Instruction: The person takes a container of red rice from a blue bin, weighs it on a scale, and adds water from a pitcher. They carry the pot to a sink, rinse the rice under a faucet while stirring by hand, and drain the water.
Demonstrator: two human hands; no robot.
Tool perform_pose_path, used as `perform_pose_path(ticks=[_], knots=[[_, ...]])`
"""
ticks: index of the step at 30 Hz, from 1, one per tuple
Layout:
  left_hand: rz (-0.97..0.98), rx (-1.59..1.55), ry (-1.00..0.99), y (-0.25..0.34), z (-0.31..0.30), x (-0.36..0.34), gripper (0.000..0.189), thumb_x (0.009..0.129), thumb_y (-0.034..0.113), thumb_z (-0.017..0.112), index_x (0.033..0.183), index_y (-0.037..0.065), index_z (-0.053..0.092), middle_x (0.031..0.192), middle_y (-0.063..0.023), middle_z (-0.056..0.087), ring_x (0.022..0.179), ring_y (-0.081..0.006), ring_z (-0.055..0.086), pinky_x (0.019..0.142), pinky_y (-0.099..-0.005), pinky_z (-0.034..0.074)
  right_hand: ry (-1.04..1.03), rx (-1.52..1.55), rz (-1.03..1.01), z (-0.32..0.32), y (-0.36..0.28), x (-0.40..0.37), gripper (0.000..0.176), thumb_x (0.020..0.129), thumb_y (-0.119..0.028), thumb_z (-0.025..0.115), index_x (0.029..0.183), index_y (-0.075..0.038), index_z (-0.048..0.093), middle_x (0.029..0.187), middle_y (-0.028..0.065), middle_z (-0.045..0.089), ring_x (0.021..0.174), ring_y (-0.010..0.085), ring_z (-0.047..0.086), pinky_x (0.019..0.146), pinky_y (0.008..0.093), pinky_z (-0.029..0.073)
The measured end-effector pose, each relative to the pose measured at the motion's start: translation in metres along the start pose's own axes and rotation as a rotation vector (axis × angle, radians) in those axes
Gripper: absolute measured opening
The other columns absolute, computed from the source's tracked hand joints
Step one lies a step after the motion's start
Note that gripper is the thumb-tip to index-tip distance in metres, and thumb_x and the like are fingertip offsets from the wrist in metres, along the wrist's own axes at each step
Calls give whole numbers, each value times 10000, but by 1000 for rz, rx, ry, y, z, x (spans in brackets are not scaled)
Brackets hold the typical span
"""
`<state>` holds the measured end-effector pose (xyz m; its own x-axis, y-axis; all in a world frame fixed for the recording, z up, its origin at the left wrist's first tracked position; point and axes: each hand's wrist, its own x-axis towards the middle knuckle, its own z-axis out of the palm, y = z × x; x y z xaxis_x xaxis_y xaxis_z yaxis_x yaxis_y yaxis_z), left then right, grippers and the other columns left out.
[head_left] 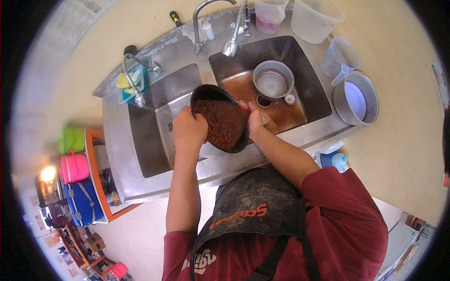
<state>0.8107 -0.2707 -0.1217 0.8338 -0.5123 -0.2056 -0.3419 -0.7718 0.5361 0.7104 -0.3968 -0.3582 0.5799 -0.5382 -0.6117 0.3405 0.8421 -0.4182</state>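
Note:
A black bowl with a wet, brown, grainy mass in it is tilted over the divider and front edge of the double sink. My left hand grips its left rim, the thumb lying over the edge. At the opposite side, my right hand is closed on the bowl's right edge, with some fingers hidden behind it. Beyond the right hand, a round metal pan sits in the right basin, beside the drain and a small round white-topped item.
Brown liquid covers part of the right basin. Faucets reach over both basins. A teal container with sponges stands left. On the right are a measuring jug, a large translucent tub and a metal pot.

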Motion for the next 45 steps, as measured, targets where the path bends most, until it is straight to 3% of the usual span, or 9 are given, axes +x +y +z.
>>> perform_pose_path(ticks=[4,13,19,25,30,37,45], knots=[[-19,-28,0,2,-3,-3,199,891,133,511,867,-53,575,683,-243,647,501,-318,660,579,-425,551,1,-73,-31,9,-5,-12,443,1037,-401,407,1175,-53,645,1167,104,664,1111,269,588,1026,410,428],[74,98,51,-13,11,6,209,870,127,505,900,-57,599,804,-294,662,759,-440,677,763,-491,535,-27,-13,28,-8,3,6,477,1035,-428,391,1205,-53,631,1175,110,654,1135,279,575,1034,426,419],[-64,-16,-76,3,-3,1,199,867,119,511,879,-56,604,830,-294,665,794,-433,676,782,-485,531,-48,-68,9,-24,4,20,491,1022,-445,408,1208,-43,620,1210,113,633,1165,279,559,1056,432,402],[103,99,59,-4,8,2,191,854,117,537,891,-51,619,877,-304,661,871,-470,652,809,-507,518,-53,58,93,-14,-1,8,487,1030,-423,373,1224,-49,617,1242,130,632,1159,307,562,1063,454,393],[107,102,64,-1,11,2,197,851,121,549,904,-51,627,920,-313,656,912,-489,634,829,-519,511,-39,49,81,-13,-2,4,471,1017,-451,399,1239,-84,593,1241,132,612,1176,328,548,1048,486,415],[33,103,32,9,9,-2,197,858,134,554,920,-38,629,939,-311,657,940,-486,633,844,-522,511,-44,71,89,-15,0,9,462,1015,-429,391,1222,-74,601,1228,126,618,1155,319,559,1043,474,419],[74,166,80,12,12,-4,215,873,144,539,952,-35,627,944,-311,661,931,-480,643,845,-522,516,-40,66,47,-17,0,9,479,1023,-427,368,1160,-54,636,1180,113,630,1118,300,572,1027,448,430]])
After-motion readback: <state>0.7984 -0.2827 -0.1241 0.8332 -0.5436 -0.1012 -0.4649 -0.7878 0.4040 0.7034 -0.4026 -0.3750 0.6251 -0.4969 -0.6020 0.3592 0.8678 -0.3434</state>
